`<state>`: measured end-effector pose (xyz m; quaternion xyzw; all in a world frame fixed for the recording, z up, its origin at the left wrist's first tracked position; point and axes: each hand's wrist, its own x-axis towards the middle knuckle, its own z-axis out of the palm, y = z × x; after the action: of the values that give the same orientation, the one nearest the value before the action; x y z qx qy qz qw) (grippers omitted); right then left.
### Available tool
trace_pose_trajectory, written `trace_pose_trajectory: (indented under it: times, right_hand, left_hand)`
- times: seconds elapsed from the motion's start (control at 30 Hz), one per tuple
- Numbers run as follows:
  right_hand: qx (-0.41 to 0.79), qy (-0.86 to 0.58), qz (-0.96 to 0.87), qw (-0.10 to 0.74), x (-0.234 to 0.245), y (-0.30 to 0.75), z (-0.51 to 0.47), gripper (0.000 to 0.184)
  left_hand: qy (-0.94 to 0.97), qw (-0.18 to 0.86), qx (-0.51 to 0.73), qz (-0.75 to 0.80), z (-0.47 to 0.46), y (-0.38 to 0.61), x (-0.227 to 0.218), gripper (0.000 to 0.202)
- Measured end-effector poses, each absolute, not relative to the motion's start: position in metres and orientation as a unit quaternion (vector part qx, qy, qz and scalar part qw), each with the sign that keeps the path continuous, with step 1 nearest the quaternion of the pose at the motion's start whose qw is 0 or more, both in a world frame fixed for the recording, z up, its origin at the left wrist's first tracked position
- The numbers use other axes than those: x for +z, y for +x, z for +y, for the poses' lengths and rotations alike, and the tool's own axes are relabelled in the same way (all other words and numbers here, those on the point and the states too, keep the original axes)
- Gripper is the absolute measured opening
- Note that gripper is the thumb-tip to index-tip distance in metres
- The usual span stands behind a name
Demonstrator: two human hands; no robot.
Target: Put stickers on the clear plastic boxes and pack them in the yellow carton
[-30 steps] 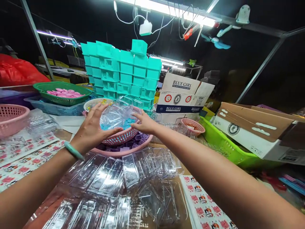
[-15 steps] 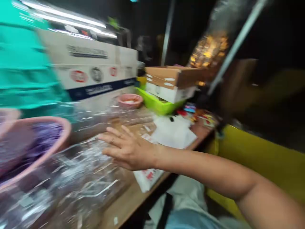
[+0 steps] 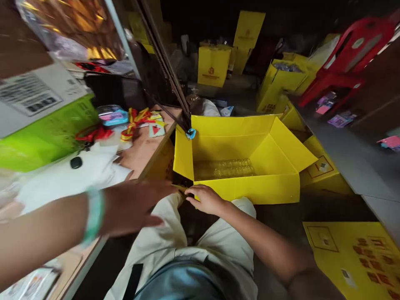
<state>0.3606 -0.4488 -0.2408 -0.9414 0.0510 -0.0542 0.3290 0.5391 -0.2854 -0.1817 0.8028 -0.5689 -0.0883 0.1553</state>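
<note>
An open yellow cardboard box (image 3: 250, 189) stands on the floor beside the table, in front of my knees. A layer of clear plastic packs (image 3: 225, 166) lies at its bottom. My right hand (image 3: 206, 199) is at the box's near left corner with its fingers curled together against the cardboard edge. My left hand (image 3: 134, 205), with a green bangle (image 3: 93, 214) on the wrist, reaches over my lap toward the same corner. Its fingers are stretched out and nothing is in them; it is a little blurred.
The wooden table edge (image 3: 156, 143) runs along the left, with white paper (image 3: 71, 175), red and yellow ribbons (image 3: 137, 118) and a green crate (image 3: 46, 133). A metal post (image 3: 165, 62) rises by the box. More yellow boxes (image 3: 214, 64), a flat yellow sheet (image 3: 353, 254) and a red chair (image 3: 340, 62) surround it.
The view swung from the table top to the right and down to the floor. Both hands left the baskets and clear packs and came down to the yellow box's near corner.
</note>
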Motion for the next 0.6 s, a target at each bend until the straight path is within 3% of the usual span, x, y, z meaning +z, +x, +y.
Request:
trace_pose_trajectory:
  times: [0.07,0.13,0.23,0.37,0.6]
  right_hand:
    - [-0.029,-0.929,0.132,0.345,-0.256,0.349,-0.507,0.023]
    - [-0.013,-0.911,0.216,0.35,-0.273,0.337,-0.578,0.024]
    - [-0.002,-0.873,0.355,0.334,-0.304,0.311,-0.701,0.027]
    - [0.037,-0.792,0.546,0.271,-0.353,0.264,-0.856,0.028]
    - [0.13,-0.709,0.658,0.217,-0.477,0.224,-0.985,0.025]
  left_hand:
    - [0.738,0.049,-0.227,-0.633,-0.378,0.544,-0.193,0.073]
    - [0.74,-0.04,-0.282,-0.609,-0.478,0.551,-0.221,0.078]
    - [0.748,-0.088,-0.305,-0.583,-0.601,0.558,-0.297,0.067]
    - [0.746,-0.136,-0.315,-0.57,-0.687,0.553,-0.427,0.047]
    - [0.69,-0.144,-0.32,-0.633,-0.777,0.538,-0.594,0.05]
